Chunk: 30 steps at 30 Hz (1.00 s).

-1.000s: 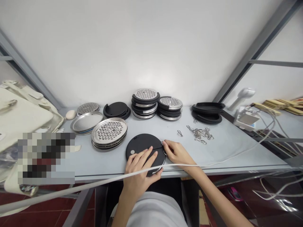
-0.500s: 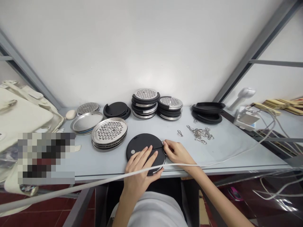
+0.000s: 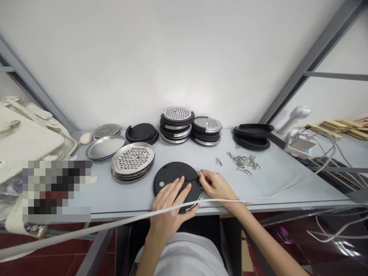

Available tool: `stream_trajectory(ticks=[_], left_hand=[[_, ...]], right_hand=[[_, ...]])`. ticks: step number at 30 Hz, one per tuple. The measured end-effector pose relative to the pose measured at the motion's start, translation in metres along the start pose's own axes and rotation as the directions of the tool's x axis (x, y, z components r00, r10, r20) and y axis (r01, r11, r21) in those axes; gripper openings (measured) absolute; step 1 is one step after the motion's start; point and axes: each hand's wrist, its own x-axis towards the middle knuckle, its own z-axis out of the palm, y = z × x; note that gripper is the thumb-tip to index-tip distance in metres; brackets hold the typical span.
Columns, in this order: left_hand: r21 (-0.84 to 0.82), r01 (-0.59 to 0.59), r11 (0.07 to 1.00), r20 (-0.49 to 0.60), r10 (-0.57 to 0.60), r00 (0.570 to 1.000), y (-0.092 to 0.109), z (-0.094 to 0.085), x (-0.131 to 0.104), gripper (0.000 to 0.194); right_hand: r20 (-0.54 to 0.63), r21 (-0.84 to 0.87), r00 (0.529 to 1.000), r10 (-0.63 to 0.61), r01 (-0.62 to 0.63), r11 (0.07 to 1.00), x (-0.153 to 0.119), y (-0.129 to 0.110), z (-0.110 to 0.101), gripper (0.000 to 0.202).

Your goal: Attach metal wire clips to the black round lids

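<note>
1. Pressing the left hand down on the black round case, with fingers lightly spread across its top and thumb at the near right rim.
2. Pinching a small metal piece between thumb and forefinger of the right hand, at the right edge of the case. Probably a wire clip; too well covered by the fingertips to be certain.
3. Locating the case: lying flat on the near part of the tabletop, close to the front edge. Showing a pale dot on its left side.
4. Noting loose metal clips heaped to the right, beyond the right hand, with a single clip apart from the heap, on the side toward the hands.
5. Recording to the left of the case: stacked grater discs, then smooth metal discs just behind and farther left.
6. Recording along the wall, left to right: black lids, a taller stack of cased graters, a lower stack, black shells.
7. Observing a white cable stretched across the near view, in front of both arms.
</note>
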Motion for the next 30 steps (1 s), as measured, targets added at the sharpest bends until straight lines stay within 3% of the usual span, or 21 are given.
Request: stream_trajectory(ticks=[30], left_hand=[[-0.030, 0.053, 0.998, -0.001, -0.053, 0.999, 0.0039, 0.0002, 0.0038, 0.038]], right_hand=[[0.001, 0.035, 1.000, 0.011, -0.011, 0.999, 0.0016, -0.0010, -0.0020, 0.034]])
